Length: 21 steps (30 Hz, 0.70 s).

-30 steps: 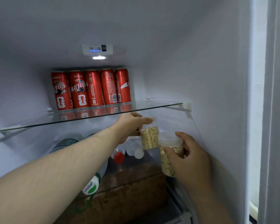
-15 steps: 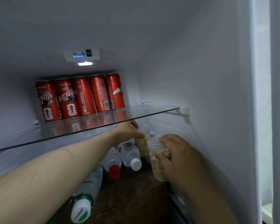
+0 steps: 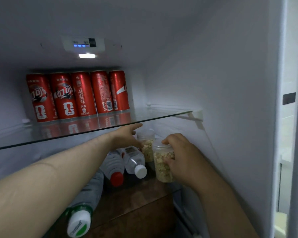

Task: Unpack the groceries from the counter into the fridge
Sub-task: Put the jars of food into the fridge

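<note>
- Green-cap bottle (image 3: 78,222) lies on its side at near edge of lower shelf (image 3: 141,198), cap twd camera.
- R hand (image 3: 181,157) clamps front jar (image 3: 162,162) of oats/grain: fingers curled over lid, thumb on side wall. Jar upright at right end of lower shelf, close to fridge wall (image 3: 222,83).
- Red-cap bottle (image 3: 116,177) & white-cap bottle (image 3: 139,170) lie side by side just left of the jars.
- L hand (image 3: 126,136) reaches under glass shelf (image 3: 153,115) to rear jar (image 3: 147,146); fingertips on its side. Gripping or only touching: can't tell.
- Rear jar upright, just behind front jar.
- Cans (image 3: 79,95), five red, in a row at back of glass shelf.
- Change vs 1 s ago: both jars were up near underside of glass shelf; now lower, front jar base looks at shelf level.
- Judgement: placement approx done for this pair; release + withdraw next. Watch: elbowing the loose bottles on the way out.
</note>
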Available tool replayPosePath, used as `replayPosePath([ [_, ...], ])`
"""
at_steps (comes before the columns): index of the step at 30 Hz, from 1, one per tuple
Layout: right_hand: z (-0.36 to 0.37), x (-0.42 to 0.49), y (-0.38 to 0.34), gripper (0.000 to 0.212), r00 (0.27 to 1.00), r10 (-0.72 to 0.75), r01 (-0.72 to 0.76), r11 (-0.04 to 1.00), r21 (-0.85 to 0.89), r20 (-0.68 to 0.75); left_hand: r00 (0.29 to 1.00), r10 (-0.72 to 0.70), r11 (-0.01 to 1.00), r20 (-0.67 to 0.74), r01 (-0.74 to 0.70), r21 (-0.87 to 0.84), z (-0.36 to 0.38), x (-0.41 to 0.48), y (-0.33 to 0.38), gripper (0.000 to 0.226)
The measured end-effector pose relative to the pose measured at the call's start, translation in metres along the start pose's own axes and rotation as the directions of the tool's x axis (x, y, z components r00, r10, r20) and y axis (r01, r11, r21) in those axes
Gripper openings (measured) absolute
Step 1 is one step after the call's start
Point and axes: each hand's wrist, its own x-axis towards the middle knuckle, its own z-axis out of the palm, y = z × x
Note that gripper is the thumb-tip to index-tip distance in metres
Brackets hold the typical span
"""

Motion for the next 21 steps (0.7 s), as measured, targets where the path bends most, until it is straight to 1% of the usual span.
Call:
replayPosePath([
  [1,0.001,0.003,-0.002,0.037,1.0,-0.003,0.003,1.0,-0.017,0.004,1.0,-0.024,0.994,0.019,0.022,0.103,-0.004,-0.003,0.002,0.09],
  [3,0.004,0.011,-0.005,0.039,1.0,-0.006,0.007,0.999,-0.047,0.015,0.996,-0.079,0.934,0.028,0.064,0.351,-0.012,-0.01,0.006,0.086],
  [4,0.006,0.015,-0.007,0.04,1.0,-0.001,0.003,0.998,-0.058,0.031,0.993,-0.109,0.911,0.047,0.08,0.405,-0.015,-0.015,0.006,0.084],
  [5,0.007,0.019,-0.007,0.041,0.999,0.011,-0.008,0.998,-0.062,0.047,0.987,-0.135,0.905,0.086,0.088,0.416,-0.017,-0.02,0.006,0.083],
  [7,0.009,0.026,-0.006,0.044,0.997,0.029,-0.025,0.998,-0.064,0.069,0.977,-0.138,0.923,0.16,0.069,0.379,-0.013,-0.028,0.001,0.083],
  [8,0.011,0.028,-0.007,0.045,0.996,0.035,-0.031,0.998,-0.062,0.078,0.979,-0.117,0.933,0.168,0.05,0.356,-0.01,-0.032,-0.003,0.083],
  [10,0.017,0.032,-0.008,0.045,0.995,0.046,-0.041,0.997,-0.063,0.085,0.989,-0.067,0.955,0.135,0.025,0.295,-0.006,-0.037,-0.013,0.081],
  [12,0.021,0.036,-0.007,0.045,0.996,0.053,-0.048,0.997,-0.06,0.072,0.993,-0.048,0.967,0.109,0.019,0.254,-0.005,-0.039,-0.019,0.077],
  [21,0.035,0.069,0.0,0.047,0.994,0.066,-0.061,0.996,-0.063,0.09,0.995,-0.049,0.978,0.082,0.032,0.206,-0.005,-0.04,-0.023,0.073],
])
